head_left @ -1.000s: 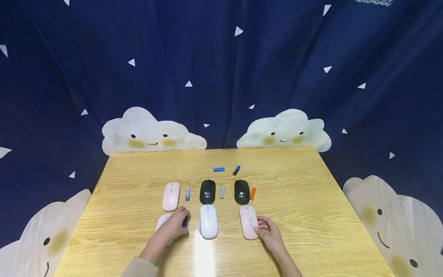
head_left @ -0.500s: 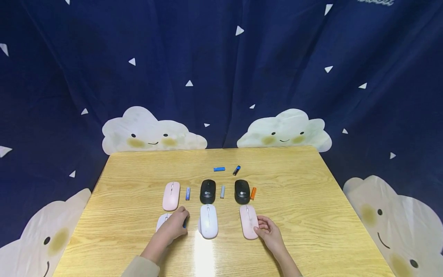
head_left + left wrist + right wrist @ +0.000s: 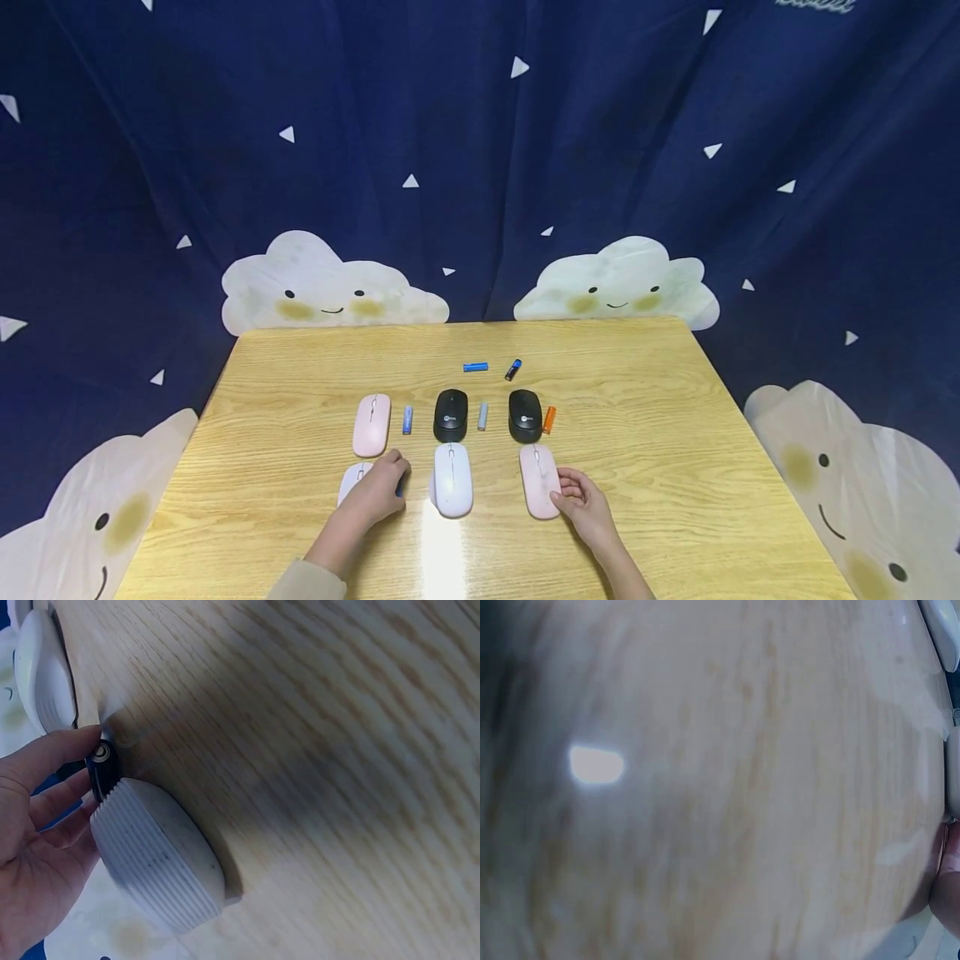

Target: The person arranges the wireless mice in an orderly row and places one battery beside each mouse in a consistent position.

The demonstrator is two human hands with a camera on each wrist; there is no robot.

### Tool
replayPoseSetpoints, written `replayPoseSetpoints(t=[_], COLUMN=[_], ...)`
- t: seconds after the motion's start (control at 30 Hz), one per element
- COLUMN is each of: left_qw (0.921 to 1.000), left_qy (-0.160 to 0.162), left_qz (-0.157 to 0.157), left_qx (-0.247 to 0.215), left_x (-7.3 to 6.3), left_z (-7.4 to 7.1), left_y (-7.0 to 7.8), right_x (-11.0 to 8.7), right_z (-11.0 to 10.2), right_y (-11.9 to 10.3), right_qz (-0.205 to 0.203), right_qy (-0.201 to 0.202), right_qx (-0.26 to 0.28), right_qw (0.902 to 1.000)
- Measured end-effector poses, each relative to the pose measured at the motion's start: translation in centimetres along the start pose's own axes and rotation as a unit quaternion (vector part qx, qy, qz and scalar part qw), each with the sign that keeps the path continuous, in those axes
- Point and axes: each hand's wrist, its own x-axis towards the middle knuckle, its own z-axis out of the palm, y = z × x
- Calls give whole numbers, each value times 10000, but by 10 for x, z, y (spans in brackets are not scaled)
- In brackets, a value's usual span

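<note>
My left hand pinches a dark battery between thumb and fingers. In the left wrist view the battery's end faces the camera, right beside a white mouse with ridged sides. From the head view, that hand covers much of the same mouse, and a blue part of the battery shows at its fingers. My right hand holds the lower right edge of a pink mouse, thumb near its top surface. Between the hands lies another white mouse. The right wrist view catches only a fingertip at its edge.
Behind the hands stand a pink mouse and two black mice, one left and one right. Beside them lie a light blue battery, a grey one and an orange one. Farther back are a blue battery and a black-and-blue battery.
The left hand has shifted very slightly leftward with the battery, so less of it shows. The right hand stays at the pink mouse.
</note>
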Motion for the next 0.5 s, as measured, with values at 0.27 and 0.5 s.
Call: replayPoseSetpoints(t=[0.27, 0.5], left_qw=[10000, 9994], left_qy=[-22, 120], left_qz=[-20, -325], left_qx=[13, -53], left_x=[-1, 5], left_z=[-1, -2], left_y=[0, 1], right_x=[0, 0], right_z=[0, 1], right_y=[0, 1], right_qz=[-31, -59], right_qy=[35, 36], right_qx=[-8, 41], right_qw=[10000, 10000])
